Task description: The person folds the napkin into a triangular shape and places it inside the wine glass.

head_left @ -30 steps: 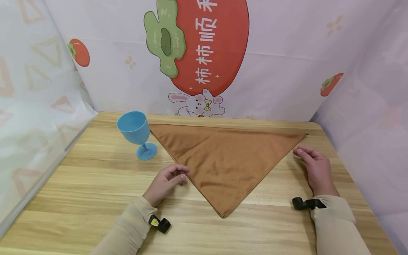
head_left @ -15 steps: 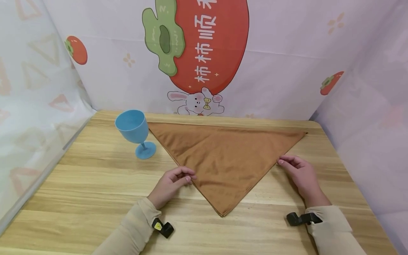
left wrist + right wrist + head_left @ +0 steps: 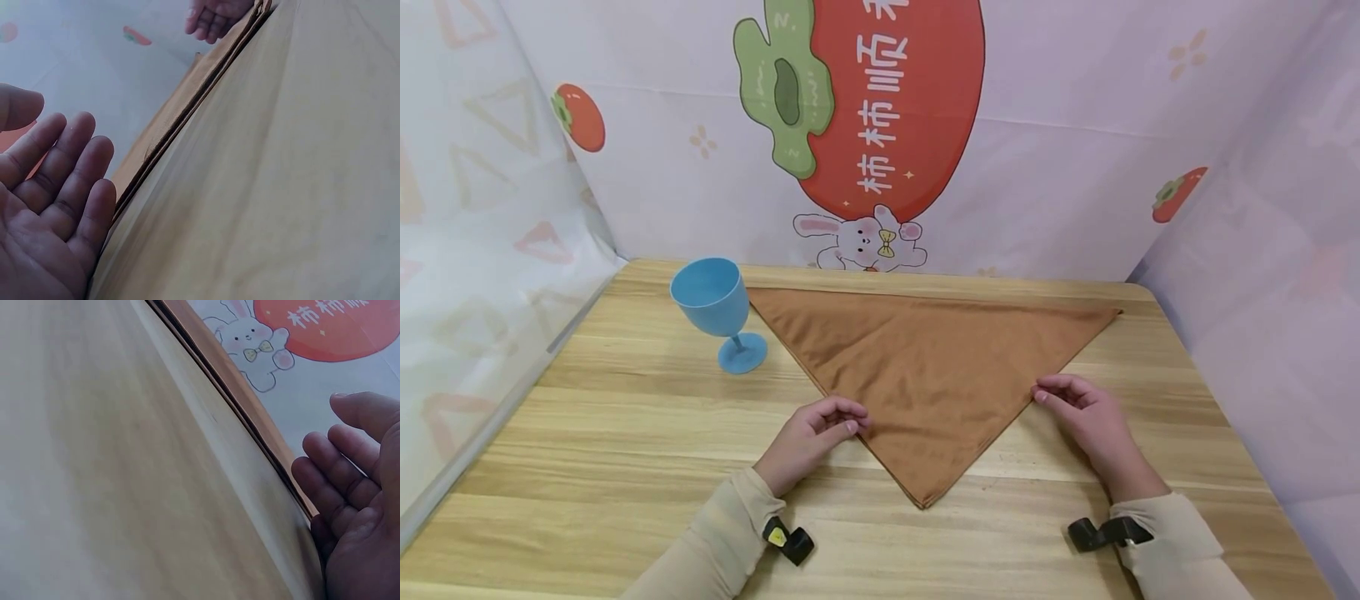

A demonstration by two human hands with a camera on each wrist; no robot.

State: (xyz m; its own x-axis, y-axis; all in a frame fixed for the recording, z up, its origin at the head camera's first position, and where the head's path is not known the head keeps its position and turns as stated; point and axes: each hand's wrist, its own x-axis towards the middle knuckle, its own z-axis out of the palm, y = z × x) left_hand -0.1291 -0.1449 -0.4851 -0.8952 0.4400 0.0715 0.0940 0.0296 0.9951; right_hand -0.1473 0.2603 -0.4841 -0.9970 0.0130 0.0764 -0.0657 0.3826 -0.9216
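A brown cloth point(image 3: 917, 367) lies folded into a triangle on the wooden table, one corner toward me. At its left slanting edge is my left hand point(image 3: 808, 437), fingers loosely bent and fingertips over the edge. My right hand point(image 3: 1093, 425) is at the right slanting edge, fingertips just at the cloth. In the left wrist view the left palm point(image 3: 44, 231) faces the cloth's layered edge with nothing in it. The right wrist view has the right hand point(image 3: 362, 494) likewise holding nothing, thumb apart from the fingers.
A blue goblet point(image 3: 715, 304) stands upright near the cloth's left corner. The wooden table point(image 3: 625, 433) ends at a printed fabric backdrop point(image 3: 1060, 167) behind, with more fabric hanging at both sides. Each wrist carries a small black camera.
My right hand has moved left and nearer to me, from beside the cloth's right corner down to its right edge. The left hand has shifted slightly right along the left edge.
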